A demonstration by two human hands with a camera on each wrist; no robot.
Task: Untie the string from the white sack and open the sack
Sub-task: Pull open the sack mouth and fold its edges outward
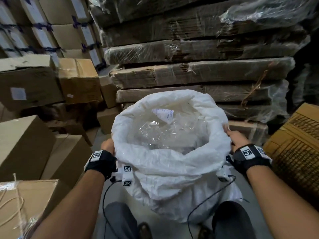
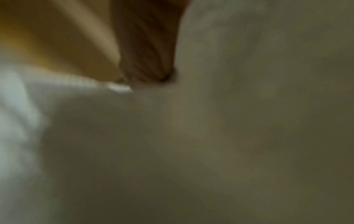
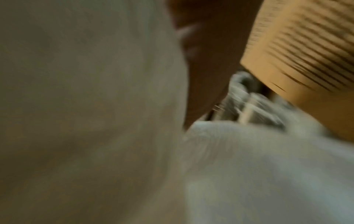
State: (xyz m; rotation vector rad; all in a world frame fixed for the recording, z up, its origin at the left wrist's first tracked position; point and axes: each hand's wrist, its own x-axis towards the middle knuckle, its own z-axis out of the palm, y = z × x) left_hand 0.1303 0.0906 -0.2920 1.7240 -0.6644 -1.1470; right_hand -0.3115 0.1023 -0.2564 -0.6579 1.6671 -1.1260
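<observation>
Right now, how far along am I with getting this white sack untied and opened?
Nearly finished. Done: no string shows around the white sack, and its mouth gapes wide, showing the clear plastic liner. In hand: your left hand and right hand grip opposite sides of the rim. Left: at most, folding the rim down.

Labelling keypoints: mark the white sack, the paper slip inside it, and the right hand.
white sack (image 1: 172, 163): head view, near folded-down rim.
paper slip (image 1: 165, 114): head view, middle of the printed sheet inside the sack.
right hand (image 1: 239, 140): head view, back of the hand gripping the sack's right rim.
</observation>
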